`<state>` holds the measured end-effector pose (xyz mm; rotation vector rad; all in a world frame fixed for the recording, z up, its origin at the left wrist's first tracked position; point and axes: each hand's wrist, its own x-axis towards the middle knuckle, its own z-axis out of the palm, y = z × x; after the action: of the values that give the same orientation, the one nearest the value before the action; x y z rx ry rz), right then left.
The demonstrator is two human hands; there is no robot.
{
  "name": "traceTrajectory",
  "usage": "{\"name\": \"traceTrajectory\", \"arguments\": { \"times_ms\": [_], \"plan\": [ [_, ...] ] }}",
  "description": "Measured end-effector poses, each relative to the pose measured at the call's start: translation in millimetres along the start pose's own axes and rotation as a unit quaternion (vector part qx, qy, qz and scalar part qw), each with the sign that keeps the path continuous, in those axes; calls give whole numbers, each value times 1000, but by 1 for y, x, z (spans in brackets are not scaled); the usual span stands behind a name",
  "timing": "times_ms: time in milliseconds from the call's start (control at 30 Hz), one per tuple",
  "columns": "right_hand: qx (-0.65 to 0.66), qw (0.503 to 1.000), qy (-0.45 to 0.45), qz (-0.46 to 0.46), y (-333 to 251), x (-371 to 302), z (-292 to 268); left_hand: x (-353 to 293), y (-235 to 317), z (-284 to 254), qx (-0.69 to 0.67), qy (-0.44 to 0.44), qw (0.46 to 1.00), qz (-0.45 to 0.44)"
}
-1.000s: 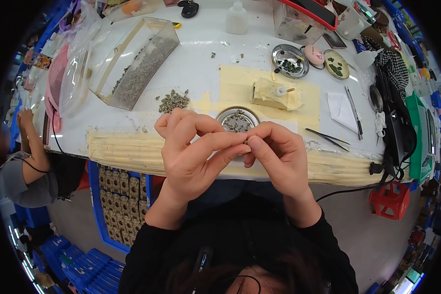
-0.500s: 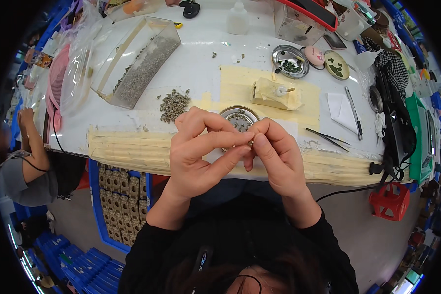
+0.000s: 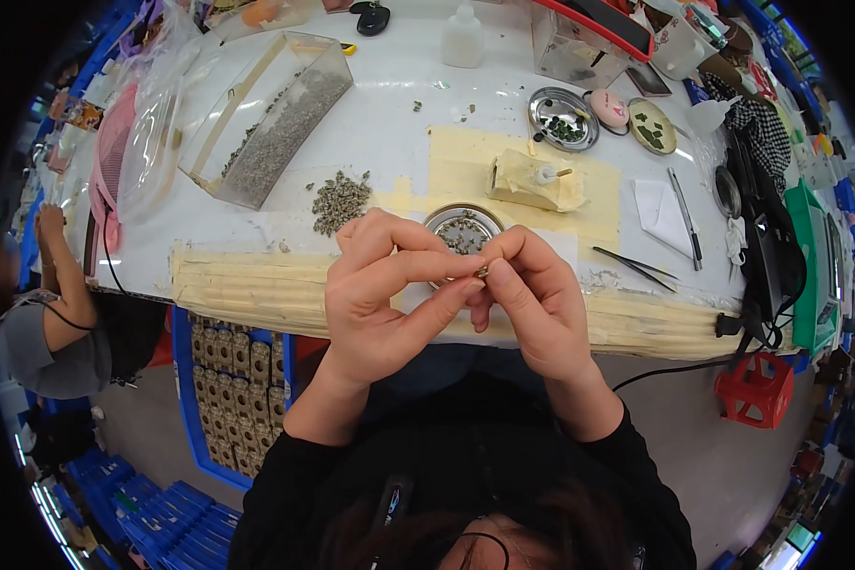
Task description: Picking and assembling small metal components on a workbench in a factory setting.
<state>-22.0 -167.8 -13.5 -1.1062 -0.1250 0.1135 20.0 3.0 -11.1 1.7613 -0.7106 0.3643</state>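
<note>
Currently pinching a tiny metallic piece just on the near side of the round metal dish: thumb and forefinger of the right hand clamped on it, thumb and forefinger tips of the left hand close against the same piece; cannot tell whether gripping it too or only touching. Visible inside the dish: more small greyish pieces. Heaped loose to its left, similar grey pieces; farther left and beyond, a clear container with many more. Just beyond the dish and to its right, a tape-wrapped block; right of the dish, black tweezers. Well beyond it, a white bottle. As for writing, well beyond the dish to the right, a pink round case with darker print, too small to read; past that, a white cup with printed markings, likewise unreadable.
</note>
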Motion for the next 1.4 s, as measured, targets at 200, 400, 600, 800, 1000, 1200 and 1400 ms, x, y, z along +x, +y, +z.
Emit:
{"name": "traceTrajectory", "arguments": {
  "times_ms": [200, 400, 600, 800, 1000, 1200, 1400],
  "plan": [
    [-19, 1000, 11, -14, -1, -1, 2, -1, 2, 4, 3, 19, 1000, -9],
    [-28, 999, 23, -21, 0, -1, 3, 0, 0, 5, 11, 20, 1000, 2],
    [-186, 973, 91, -100, -16, 0, -7, 9, -1, 9, 28, 27, 999, 1],
    [-541, 750, 244, -293, -46, 24, -42, 24, -5, 11, 61, 3, 998, 33],
    [-598, 716, 239, -271, -40, 34, -46, 18, -13, 18, 41, 32, 999, -5],
    [-593, 718, 235, -279, -37, 37, -46, 14, -13, 17, 12, 35, 999, -27],
    [-513, 737, 195, -394, -44, 22, -29, 13, -14, 12, 5, 9, 1000, -12]
  ]
}}
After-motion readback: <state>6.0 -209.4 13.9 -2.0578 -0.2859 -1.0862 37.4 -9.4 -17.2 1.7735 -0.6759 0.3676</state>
